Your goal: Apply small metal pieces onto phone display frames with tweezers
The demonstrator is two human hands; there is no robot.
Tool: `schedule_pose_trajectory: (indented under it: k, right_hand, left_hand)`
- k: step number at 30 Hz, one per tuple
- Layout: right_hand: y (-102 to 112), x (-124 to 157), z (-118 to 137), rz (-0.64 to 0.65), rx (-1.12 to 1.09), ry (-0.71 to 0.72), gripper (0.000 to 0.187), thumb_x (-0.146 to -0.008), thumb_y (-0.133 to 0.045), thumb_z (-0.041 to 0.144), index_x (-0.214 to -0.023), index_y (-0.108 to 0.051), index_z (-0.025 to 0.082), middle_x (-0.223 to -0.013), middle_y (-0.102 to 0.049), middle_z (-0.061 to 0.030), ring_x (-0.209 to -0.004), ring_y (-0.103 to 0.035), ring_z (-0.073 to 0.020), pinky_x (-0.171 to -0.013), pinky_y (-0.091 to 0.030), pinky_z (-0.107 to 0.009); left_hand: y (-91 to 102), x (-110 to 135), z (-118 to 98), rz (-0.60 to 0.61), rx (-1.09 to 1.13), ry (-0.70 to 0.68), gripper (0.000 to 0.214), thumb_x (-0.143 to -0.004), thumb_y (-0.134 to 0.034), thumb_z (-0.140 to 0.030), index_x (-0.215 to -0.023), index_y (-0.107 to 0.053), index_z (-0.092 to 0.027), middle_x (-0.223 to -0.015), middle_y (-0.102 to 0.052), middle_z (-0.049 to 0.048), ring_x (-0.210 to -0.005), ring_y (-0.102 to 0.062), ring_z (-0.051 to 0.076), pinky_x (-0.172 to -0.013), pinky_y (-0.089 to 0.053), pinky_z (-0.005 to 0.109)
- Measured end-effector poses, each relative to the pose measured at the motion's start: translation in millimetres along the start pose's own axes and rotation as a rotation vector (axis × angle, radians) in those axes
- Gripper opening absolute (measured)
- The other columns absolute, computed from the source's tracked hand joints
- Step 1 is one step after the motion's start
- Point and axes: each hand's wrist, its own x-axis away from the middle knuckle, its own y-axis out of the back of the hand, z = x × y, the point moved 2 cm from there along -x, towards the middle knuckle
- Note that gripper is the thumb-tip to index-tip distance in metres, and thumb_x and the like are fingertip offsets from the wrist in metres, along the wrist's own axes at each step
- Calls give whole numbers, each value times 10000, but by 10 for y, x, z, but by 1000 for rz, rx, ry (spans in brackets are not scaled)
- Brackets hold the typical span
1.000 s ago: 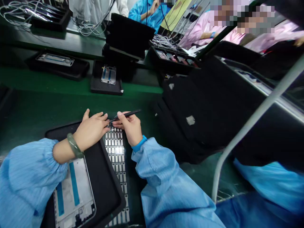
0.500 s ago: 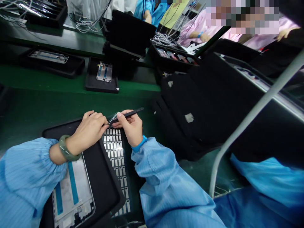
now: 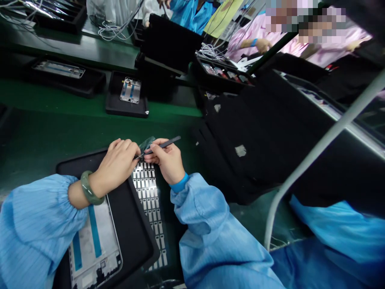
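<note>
My right hand [image 3: 167, 158] is closed on dark tweezers [image 3: 167, 143], whose tips point left toward my other hand. Fingers bent and thumb tucked under, my left hand [image 3: 120, 160] meets those tips at the top of a sheet of small silver pieces [image 3: 150, 200]. What its fingertips pinch is hidden. A piece of clear film [image 3: 146, 143] stands up between the hands. The sheet lies partly beneath the right edge of a black tray [image 3: 132, 224]. In that tray rests a silver phone frame [image 3: 105, 241] with blue strips, partly covered by my left forearm.
Two more black trays, a near one [image 3: 126, 110] and a far-left one [image 3: 90, 86], hold silver frames. Black stacked trays [image 3: 240, 132] rise at the right, with a grey curved tube [image 3: 285, 188] before them. Co-workers [image 3: 192, 16] sit across the bench.
The clear film between my hands has lifted and now stands up above the tweezers. Both hands stay nearly in place; the view has shifted slightly.
</note>
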Motion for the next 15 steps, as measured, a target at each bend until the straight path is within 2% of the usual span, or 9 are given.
schedule_pose_trajectory:
  k: [3, 6, 8, 10, 15]
  right_hand:
    - [-2, -6, 118, 8, -119, -23, 315, -661, -838, 300, -806, -582, 188, -643, -737, 27, -502, -693, -86, -507, -586, -129]
    - [-56, 27, 248, 41, -211, 46, 308, -691, -837, 316, -829, -589, 198, -700, -755, 26, -554, -704, -69, -549, -585, -106]
    - [-136, 79, 287, 81, -229, 83, 319, -701, -842, 332, -860, -595, 206, -729, -761, 32, -570, -708, -68, -562, -589, -107]
    - [-245, 145, 278, 129, -220, 93, 331, -709, -843, 349, -889, -601, 211, -740, -763, 35, -579, -715, -75, -570, -595, -122]
    - [-545, 284, 189, 276, -137, 90, 309, -748, -820, 371, -910, -617, 203, -797, -775, 14, -608, -729, -96, -585, -614, -175]
  left_hand:
    - [12, -19, 40, -61, 65, 46, 301, -821, -591, -146, -1117, -555, -189, -1077, -578, 80, -1102, -557, 275, -1067, -397, 537]
    - [118, 4, 29, -140, 157, 73, 514, -795, -679, -266, -1272, -501, -191, -1294, -510, 128, -1305, -451, 315, -1133, -342, 549]
    - [235, 76, -10, -178, 234, 74, 420, -836, -653, -385, -1205, -554, -211, -1270, -542, 108, -1286, -483, 288, -1134, -362, 509]
    - [365, 193, -50, -201, 313, 91, 282, -899, -560, -450, -1061, -610, -223, -1144, -608, 75, -1149, -583, 234, -1057, -453, 435]
    - [660, 528, -59, -194, 414, 200, 260, -924, -503, -412, -793, -622, -221, -940, -655, 30, -919, -652, 166, -847, -537, 297]
